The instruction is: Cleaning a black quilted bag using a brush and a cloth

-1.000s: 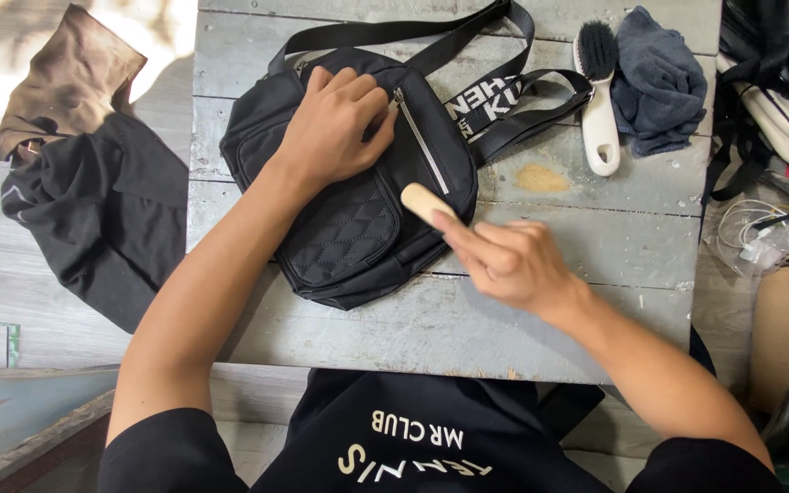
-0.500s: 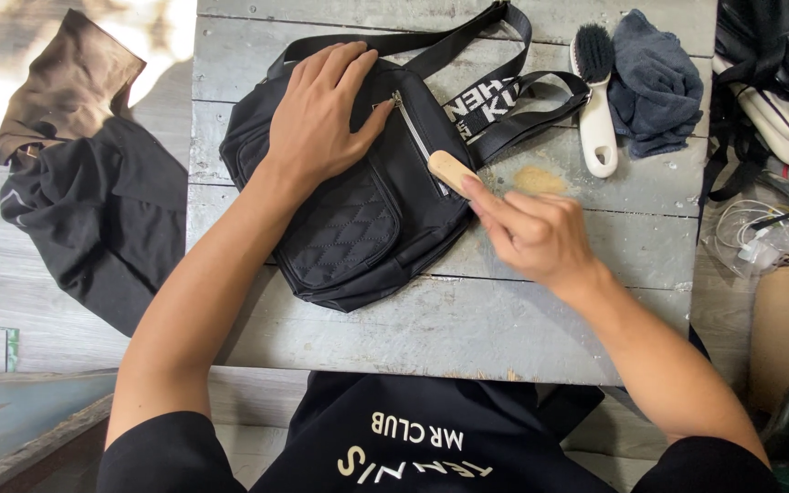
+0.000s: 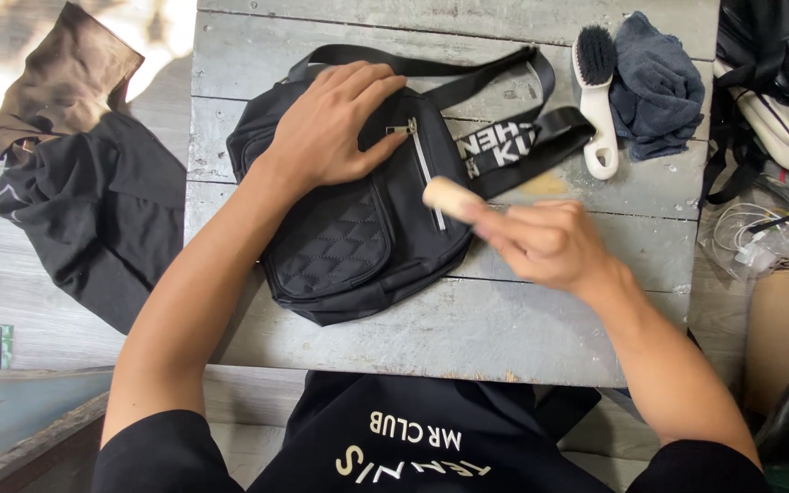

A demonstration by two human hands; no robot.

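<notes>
A black fabric sling bag with a quilted front pocket (image 3: 349, 228) is laid flat on a weathered grey plank table (image 3: 541, 310), towards the table's left half, with its long black webbing strap (image 3: 468, 82) looped out to the far right. The left hand (image 3: 335, 128) is spread open and pressed palm-down on the far upper part of the bag, fingers extended towards the right, just beside a silver zip line (image 3: 426, 173) that runs down the bag's face; nothing is gripped by it. The right hand (image 3: 541, 239) is curled closed around a small pale wooden-handled tool (image 3: 449, 196), whose rounded tan end is seen protruding to the left of the fingers and resting against the bag's right edge, just beside the zip; the working end of the tool is hidden, so its kind cannot be told. Further right on the table, a white-handled brush with dark bristles (image 3: 597, 91) is lying lengthwise, touching a crumpled dark blue cloth (image 3: 657, 87) at the far right corner. On the ground to the left of the table, a heap of black and brown garments (image 3: 75, 183) is seen. To the right of the table, other dark bags (image 3: 778, 64) are stacked
</notes>
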